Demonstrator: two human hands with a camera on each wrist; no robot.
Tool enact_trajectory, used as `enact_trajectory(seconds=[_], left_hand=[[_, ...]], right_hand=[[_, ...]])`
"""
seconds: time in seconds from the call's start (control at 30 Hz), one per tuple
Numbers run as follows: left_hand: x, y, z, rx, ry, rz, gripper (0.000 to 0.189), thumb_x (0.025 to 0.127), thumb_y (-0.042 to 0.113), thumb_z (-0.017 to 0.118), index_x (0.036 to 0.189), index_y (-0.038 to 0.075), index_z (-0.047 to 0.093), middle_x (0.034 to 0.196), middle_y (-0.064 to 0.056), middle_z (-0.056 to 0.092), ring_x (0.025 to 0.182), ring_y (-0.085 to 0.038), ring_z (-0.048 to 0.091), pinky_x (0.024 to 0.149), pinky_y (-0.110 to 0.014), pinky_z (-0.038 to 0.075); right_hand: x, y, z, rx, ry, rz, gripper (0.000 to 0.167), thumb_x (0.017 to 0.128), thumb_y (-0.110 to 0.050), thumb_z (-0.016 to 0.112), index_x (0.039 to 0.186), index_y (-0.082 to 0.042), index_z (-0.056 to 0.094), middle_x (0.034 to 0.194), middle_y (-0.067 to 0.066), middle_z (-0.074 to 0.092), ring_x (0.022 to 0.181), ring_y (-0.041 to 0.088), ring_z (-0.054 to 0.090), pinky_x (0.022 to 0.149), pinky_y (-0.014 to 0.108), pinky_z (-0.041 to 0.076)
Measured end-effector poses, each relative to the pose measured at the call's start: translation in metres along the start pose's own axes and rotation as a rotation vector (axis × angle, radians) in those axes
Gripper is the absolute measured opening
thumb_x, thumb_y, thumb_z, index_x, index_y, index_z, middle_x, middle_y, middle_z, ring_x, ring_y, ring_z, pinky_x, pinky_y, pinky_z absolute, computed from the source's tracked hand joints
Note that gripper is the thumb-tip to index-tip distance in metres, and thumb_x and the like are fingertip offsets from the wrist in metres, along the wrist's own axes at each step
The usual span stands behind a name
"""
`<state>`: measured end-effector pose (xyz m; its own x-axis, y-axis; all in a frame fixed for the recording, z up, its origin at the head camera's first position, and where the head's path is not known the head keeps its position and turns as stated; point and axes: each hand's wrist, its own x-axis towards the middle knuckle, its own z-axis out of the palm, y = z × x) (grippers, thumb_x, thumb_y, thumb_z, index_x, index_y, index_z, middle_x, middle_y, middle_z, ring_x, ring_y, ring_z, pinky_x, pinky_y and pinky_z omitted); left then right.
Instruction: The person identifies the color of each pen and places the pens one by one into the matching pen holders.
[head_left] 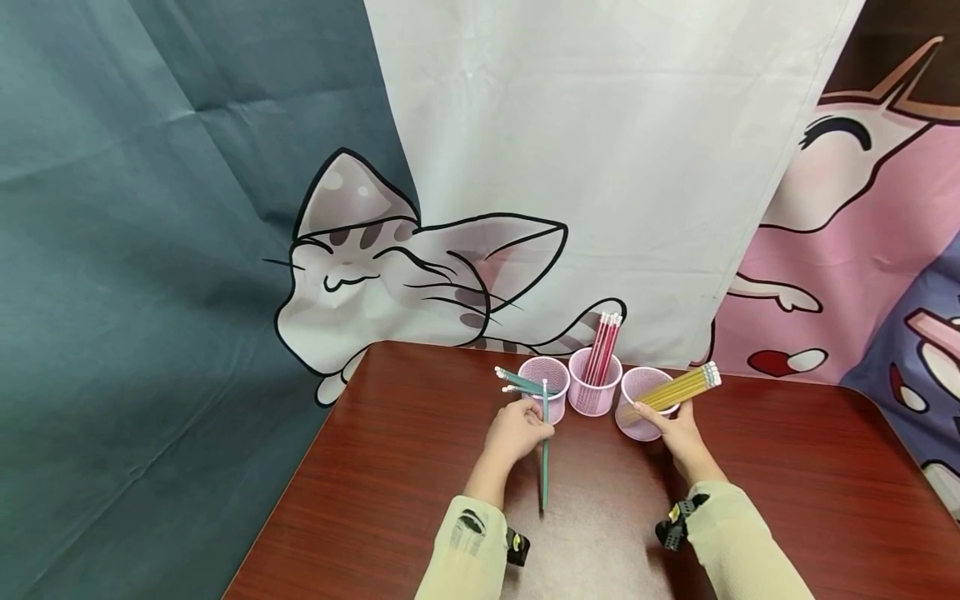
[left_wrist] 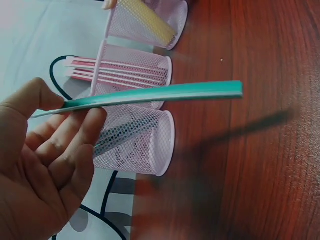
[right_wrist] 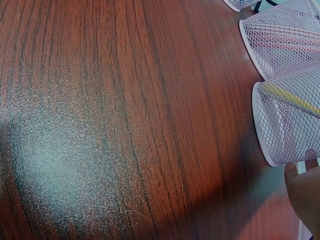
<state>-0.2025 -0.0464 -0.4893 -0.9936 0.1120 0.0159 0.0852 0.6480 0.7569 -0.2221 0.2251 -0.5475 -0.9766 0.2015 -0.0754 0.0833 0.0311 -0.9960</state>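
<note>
In the head view my left hand [head_left: 517,432] pinches one green pencil [left_wrist: 165,93] between thumb and fingers. It hangs upright, eraser end up, in front of the left pink mesh cup [head_left: 555,408]. Other green pencils [head_left: 517,381] lean leftward out of that cup. My right hand [head_left: 681,435] grips the right mesh cup [head_left: 637,427] near its rim, with the thumb on the near side. A bundle of yellow pencils [head_left: 678,390] tilts right out of this cup. The right wrist view catches only part of the right hand [right_wrist: 305,192] against the mesh.
Between these two cups stands a middle mesh cup [head_left: 592,402] with several red pencils [head_left: 603,350], erasers up. All three cups sit near the back edge of the brown wooden table [head_left: 360,500]. A printed cloth [head_left: 600,150] hangs right behind.
</note>
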Motion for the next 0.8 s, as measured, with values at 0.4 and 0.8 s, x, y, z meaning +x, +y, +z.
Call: enact_trajectory(seconds=[0.4,0.8], left_hand=[[0.002,0.008,-0.008,-0.221,0.145,0.067,0.009,0.068,0.009,0.064,0.074,0.010,0.058,0.059,0.011,0.058,0.054,0.000,0.047,0.049,-0.019,0.038],[0.003,0.012,-0.013,-0.419,0.227,0.096,0.011,0.070,0.002,0.064,0.079,0.003,0.057,0.065,-0.002,0.066,0.057,-0.003,0.059,0.051,-0.018,0.046]], right_hand=[[0.000,0.000,0.000,0.011,0.001,0.006,0.084,0.084,-0.016,0.069,0.142,-0.009,0.008,0.139,0.015,0.023,0.130,0.024,0.020,0.109,0.035,0.014],[0.011,0.026,-0.006,0.005,-0.004,-0.080,0.082,0.081,-0.026,0.072,0.140,-0.020,0.016,0.132,0.007,0.032,0.125,0.017,0.027,0.104,0.023,0.019]])
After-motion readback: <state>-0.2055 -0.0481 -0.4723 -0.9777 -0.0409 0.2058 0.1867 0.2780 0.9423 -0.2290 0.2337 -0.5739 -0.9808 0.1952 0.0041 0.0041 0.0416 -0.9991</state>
